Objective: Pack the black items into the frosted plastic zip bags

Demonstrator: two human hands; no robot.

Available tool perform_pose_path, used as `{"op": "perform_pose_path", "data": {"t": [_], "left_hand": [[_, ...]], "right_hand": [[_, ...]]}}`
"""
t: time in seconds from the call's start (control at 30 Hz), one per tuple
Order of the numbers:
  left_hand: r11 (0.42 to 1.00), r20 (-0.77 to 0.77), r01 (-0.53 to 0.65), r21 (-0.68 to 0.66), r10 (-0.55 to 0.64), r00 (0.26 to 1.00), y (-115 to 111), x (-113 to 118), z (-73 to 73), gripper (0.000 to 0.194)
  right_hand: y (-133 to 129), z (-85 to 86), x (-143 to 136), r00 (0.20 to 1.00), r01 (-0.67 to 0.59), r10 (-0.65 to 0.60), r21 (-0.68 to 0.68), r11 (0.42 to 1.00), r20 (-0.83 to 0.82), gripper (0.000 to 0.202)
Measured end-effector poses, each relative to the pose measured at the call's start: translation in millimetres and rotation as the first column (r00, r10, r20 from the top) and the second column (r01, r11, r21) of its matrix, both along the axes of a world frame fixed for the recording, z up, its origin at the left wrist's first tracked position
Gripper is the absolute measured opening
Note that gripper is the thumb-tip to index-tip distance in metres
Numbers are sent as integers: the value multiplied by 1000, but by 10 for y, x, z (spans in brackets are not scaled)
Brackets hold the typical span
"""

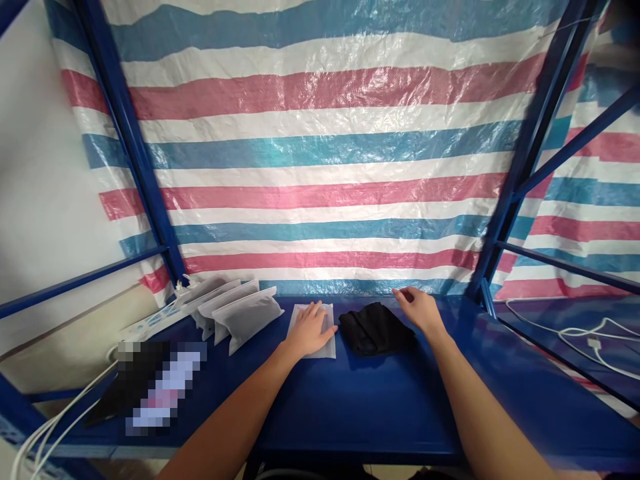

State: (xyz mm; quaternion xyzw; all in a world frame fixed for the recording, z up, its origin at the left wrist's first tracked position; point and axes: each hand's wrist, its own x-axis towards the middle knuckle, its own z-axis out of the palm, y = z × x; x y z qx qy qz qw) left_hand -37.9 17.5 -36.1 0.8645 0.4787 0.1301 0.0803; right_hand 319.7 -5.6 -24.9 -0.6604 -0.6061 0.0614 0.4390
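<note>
A flat, frosted whitish pouch [327, 347] lies on the blue surface. My left hand [311, 330] rests on top of it with fingers spread, covering its middle. Just to the right of the pouch sits a bunched-up piece of black cloth [375, 330]. My right hand [417, 307] is beyond the cloth's right back side, apart from it. Its fingers are curled together in a pinch; whether something small is between them is hidden.
Several filled frosted pouches [250, 317] stand in a row at the left, beside a white power strip [155, 323]. A pixelated area covers a dark item at front left. White cables [595, 343] lie at the right. Blue frame posts [525, 153] flank the striped sheet [325, 153].
</note>
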Motion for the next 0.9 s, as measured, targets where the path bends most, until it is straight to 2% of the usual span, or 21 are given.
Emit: {"op": "perform_pose_path", "data": {"t": [0.1, 0.2, 0.27, 0.33, 0.4, 0.43, 0.53, 0.6, 0.67, 0.73, 0.77, 0.83, 0.9], "left_hand": [[992, 81, 121, 45, -124, 989, -48, 44, -8, 64], [967, 177, 217, 135, -239, 955, -153, 118, 34, 68], [950, 227, 266, 166, -299, 927, -234, 171, 66, 69], [939, 271, 305, 161, -339, 901, -295, 212, 84, 69], [940, 339, 316, 131, -342, 877, -314, 236, 80, 78], [941, 383, 320, 113, -338, 860, -308, 244, 71, 87], [922, 523, 380, 72, -359, 773, -266, 270, 50, 106], [909, 585, 405, 99, -382, 715, -267, 293, 74, 104], [921, 593, 335, 196, -384, 708, -323, 310, 146, 94], [907, 552, 246, 342, -406, 729, -427, 315, 250, 76], [886, 520, 238, 398, -431, 737, -487, 315, 301, 66], [860, 472, 295, 417, -482, 738, -597, 320, 377, 49], [877, 483, 347, 331, -474, 736, -671, 345, 394, 41]], "right_hand": [[-30, 2, -134, 969, -218, 227, -91, 972, 96, 34], [-59, -27, -260, 947, -295, 309, -145, 944, 84, 36], [-83, -47, -326, 946, -322, 323, -180, 930, -20, 46], [-113, -49, -386, 908, -410, 381, -190, 892, -174, 69], [-156, -10, -446, 816, -535, 472, -125, 836, -333, 95], [-183, 27, -475, 752, -589, 515, -69, 805, -411, 99], [-273, 180, -549, 535, -654, 553, 101, 749, -639, 85], [-318, 263, -592, 417, -654, 519, 151, 742, -746, 76], [-326, 290, -637, 364, -629, 465, 155, 762, -807, 67], [-301, 267, -686, 368, -550, 407, 157, 820, -836, 56], [-284, 247, -712, 371, -498, 380, 164, 852, -847, 52], [-261, 215, -762, 338, -433, 348, 184, 883, -874, 45], [-274, 215, -809, 246, -512, 360, 195, 837, -900, 42]]}}
